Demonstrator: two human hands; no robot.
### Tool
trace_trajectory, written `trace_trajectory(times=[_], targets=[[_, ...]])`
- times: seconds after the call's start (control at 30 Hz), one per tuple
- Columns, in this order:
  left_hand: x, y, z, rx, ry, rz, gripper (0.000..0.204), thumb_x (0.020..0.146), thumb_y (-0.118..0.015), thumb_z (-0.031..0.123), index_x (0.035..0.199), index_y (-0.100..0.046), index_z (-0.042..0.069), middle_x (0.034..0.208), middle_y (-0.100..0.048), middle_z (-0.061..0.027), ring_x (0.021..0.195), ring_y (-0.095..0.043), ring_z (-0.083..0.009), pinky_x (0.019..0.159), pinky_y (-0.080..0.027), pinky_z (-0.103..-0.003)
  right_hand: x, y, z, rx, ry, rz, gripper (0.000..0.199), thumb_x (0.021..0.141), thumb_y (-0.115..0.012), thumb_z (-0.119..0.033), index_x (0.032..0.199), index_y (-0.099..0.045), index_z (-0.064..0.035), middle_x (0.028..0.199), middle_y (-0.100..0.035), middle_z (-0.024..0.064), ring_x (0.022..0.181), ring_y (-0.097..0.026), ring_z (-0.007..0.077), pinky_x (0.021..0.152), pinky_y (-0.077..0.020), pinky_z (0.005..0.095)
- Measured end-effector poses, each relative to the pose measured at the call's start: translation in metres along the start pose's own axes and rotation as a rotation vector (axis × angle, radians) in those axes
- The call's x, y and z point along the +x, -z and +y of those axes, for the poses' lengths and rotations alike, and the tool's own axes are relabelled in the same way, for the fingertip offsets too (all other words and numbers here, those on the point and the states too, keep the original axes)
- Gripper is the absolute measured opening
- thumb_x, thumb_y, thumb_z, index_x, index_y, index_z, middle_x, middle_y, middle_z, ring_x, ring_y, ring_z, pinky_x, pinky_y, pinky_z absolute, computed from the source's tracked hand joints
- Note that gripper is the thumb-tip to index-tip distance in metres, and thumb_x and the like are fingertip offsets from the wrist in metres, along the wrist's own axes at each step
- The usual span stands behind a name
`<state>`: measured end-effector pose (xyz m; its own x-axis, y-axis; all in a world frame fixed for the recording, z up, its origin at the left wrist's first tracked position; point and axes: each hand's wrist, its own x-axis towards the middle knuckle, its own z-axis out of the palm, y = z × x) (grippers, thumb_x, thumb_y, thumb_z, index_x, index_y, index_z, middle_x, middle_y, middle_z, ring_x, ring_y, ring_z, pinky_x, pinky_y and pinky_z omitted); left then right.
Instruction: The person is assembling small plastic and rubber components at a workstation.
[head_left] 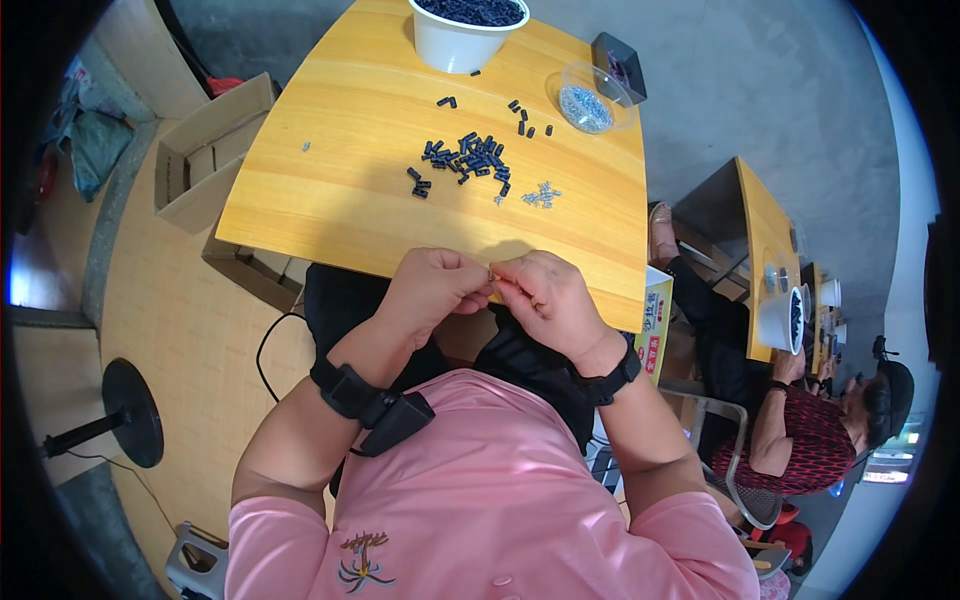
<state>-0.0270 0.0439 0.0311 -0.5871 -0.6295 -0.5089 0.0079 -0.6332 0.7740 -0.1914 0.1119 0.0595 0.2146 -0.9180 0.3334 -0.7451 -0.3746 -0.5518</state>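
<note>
At the near edge of the wooden table (335,205), my left hand (435,288) and my right hand (552,300) meet fingertip to fingertip. Both are closed in a pinch around something tiny, mostly hidden by the fingers; its kind cannot be made out. Beyond them lies a loose pile of small black cylindrical pieces (470,157), with several more scattered around it. To the right of the pile is a little cluster of small silvery pieces (542,195). One small pale piece (306,147) lies alone at the table's left.
A white bucket (462,50) of black pieces stands at the far edge. Right of it are a clear bowl (586,108) of silvery pieces and a black tray (628,84). Cardboard boxes (215,165) sit left of the table. At right, another person (790,440) sits at another table.
</note>
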Motion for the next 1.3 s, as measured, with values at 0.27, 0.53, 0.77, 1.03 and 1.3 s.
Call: trace_trajectory(times=[0.27, 0.53, 0.77, 1.03, 1.3], targets=[[-0.003, -0.004, 0.007, 0.006, 0.032, -0.008, 0.012, 0.078, -0.063, 0.009, 0.078, -0.066, -0.002, 0.07, -0.064, -0.0073, 0.058, -0.06, -0.0097, 0.056, -0.05, -0.019, -0.003, 0.004, -0.006, -0.213, 0.112, -0.009, 0.021, 0.07, -0.063, -0.004, 0.091, -0.061, -0.0015, 0.075, -0.058, 0.0112, 0.072, -0.058, 0.0277, 0.064, -0.0492, 0.0345], [-0.007, -0.005, 0.008, 0.001, 0.083, -0.033, 0.012, 0.08, -0.062, 0.011, 0.08, -0.066, -0.001, 0.072, -0.065, -0.0075, 0.059, -0.061, -0.0101, 0.056, -0.051, -0.019, -0.01, 0.0, -0.007, -0.21, 0.133, 0.04, 0.021, 0.07, -0.067, 0.0, 0.091, -0.062, 0.0007, 0.071, -0.058, 0.0107, 0.065, -0.057, 0.0269, 0.059, -0.048, 0.034], [-0.006, -0.009, 0.005, -0.096, 0.111, -0.044, 0.009, 0.08, -0.062, 0.006, 0.08, -0.065, -0.003, 0.073, -0.064, -0.0081, 0.06, -0.062, -0.0106, 0.056, -0.052, -0.018, -0.015, -0.002, -0.007, -0.207, 0.122, 0.122, 0.021, 0.07, -0.065, 0.0, 0.09, -0.061, -0.0004, 0.07, -0.057, 0.011, 0.063, -0.057, 0.0272, 0.058, -0.048, 0.0344], [-0.005, -0.014, 0.004, -0.147, 0.045, -0.046, 0.011, 0.082, -0.063, 0.008, 0.082, -0.065, -0.002, 0.075, -0.065, -0.008, 0.065, -0.063, -0.0113, 0.059, -0.052, -0.019, -0.014, -0.006, -0.002, -0.136, 0.125, 0.226, 0.022, 0.071, -0.065, 0.0, 0.092, -0.06, -0.0003, 0.069, -0.057, 0.0115, 0.061, -0.056, 0.0284, 0.057, -0.0473, 0.0352], [-0.002, -0.016, 0.004, -0.214, 0.024, -0.042, 0.012, 0.081, -0.066, 0.01, 0.081, -0.065, -0.001, 0.075, -0.065, -0.0069, 0.064, -0.062, -0.0103, 0.06, -0.05, -0.018, -0.012, -0.015, 0.003, -0.178, 0.11, 0.324, 0.023, 0.07, -0.066, 0.004, 0.092, -0.061, 0.0017, 0.069, -0.058, 0.0115, 0.059, -0.057, 0.0265, 0.055, -0.0477, 0.0341]])
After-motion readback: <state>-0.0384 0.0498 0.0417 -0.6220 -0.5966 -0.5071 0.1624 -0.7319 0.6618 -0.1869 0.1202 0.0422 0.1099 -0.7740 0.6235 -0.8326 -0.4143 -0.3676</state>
